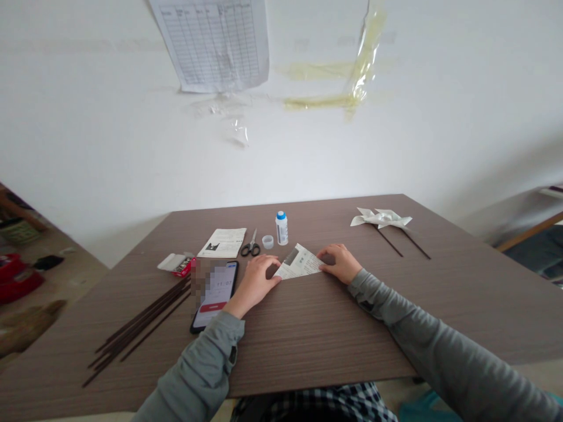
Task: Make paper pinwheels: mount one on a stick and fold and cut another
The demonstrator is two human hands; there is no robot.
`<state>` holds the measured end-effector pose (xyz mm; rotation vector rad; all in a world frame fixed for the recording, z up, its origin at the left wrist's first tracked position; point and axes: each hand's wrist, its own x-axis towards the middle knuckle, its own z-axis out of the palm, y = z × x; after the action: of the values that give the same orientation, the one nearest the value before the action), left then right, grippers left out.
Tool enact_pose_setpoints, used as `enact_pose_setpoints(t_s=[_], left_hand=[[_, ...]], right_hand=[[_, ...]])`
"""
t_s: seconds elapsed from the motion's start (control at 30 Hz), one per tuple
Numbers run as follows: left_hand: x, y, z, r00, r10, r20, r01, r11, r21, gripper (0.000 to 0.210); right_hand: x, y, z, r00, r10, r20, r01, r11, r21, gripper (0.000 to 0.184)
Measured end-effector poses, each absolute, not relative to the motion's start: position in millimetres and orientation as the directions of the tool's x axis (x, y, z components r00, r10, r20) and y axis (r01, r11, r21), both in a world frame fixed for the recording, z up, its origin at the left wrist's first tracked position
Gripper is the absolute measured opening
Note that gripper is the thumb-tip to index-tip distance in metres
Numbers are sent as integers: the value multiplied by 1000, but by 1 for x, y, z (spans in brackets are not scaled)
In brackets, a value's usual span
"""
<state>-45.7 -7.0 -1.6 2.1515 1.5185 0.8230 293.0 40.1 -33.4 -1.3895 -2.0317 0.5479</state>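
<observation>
Pressing: folded printed paper point(300, 262) on table point(308, 328)
Left hand point(255, 280): fingers flat, together
Right hand point(339, 262): fingers curled on paper's edge

Printed paper point(299, 262) folded into a triangle, flat on the brown table point(308, 328).

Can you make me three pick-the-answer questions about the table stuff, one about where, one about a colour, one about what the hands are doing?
1. Where are the small black-handled scissors?
A. beside the white glue bottle with the blue cap
B. on the phone
C. on the floor

2. What colour is the bottle's cap?
A. red
B. blue
C. green

3. What are the left hand and right hand doing?
A. pressing the folded printed paper flat on the brown wooden table
B. cutting
C. hanging free

Answers: 1 A, they lie just left of it; 2 B, the cap is blue; 3 A, fingers rest on the paper's two ends.
</observation>
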Motion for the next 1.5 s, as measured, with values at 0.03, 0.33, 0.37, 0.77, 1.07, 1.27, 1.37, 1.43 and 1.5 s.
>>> enact_pose_setpoints(t_s=[0.03, 0.33, 0.37, 0.77, 1.07, 1.27, 1.37, 1.43, 1.5], left_hand=[[-45, -8, 0, 242, 941, 236, 723, -337, 603, 28], [-43, -13, 6, 222, 942, 251, 717, -333, 613, 29], [-42, -13, 7, 218, 943, 250, 722, -328, 610, 29], [-42, -11, 7, 220, 943, 251, 733, -330, 596, 28], [-42, -7, 4, 222, 936, 273, 727, -345, 593, 17], [-44, 0, -3, 221, 945, 241, 738, -323, 592, 27], [-45, 0, -5, 213, 948, 238, 743, -315, 591, 26], [-46, -2, -6, 215, 943, 253, 745, -326, 582, 21], [-47, -3, -6, 222, 939, 264, 748, -338, 571, 19]], right_hand=[[293, 40, -33, -259, 934, 247, 680, 358, -640, 23], [295, 42, -33, -260, 938, 228, 685, 346, -641, 14], [295, 42, -33, -259, 939, 227, 685, 344, -642, 12], [297, 42, -30, -268, 937, 222, 652, 346, -674, 14], [304, 44, -28, -281, 943, 181, 610, 321, -725, 53], [304, 47, -24, -334, 927, 170, 581, 345, -737, 56], [305, 48, -20, -379, 912, 157, 534, 354, -768, 43], [306, 49, -19, -398, 905, 147, 506, 350, -788, 36], [306, 49, -18, -416, 897, 148, 488, 357, -797, 33]])
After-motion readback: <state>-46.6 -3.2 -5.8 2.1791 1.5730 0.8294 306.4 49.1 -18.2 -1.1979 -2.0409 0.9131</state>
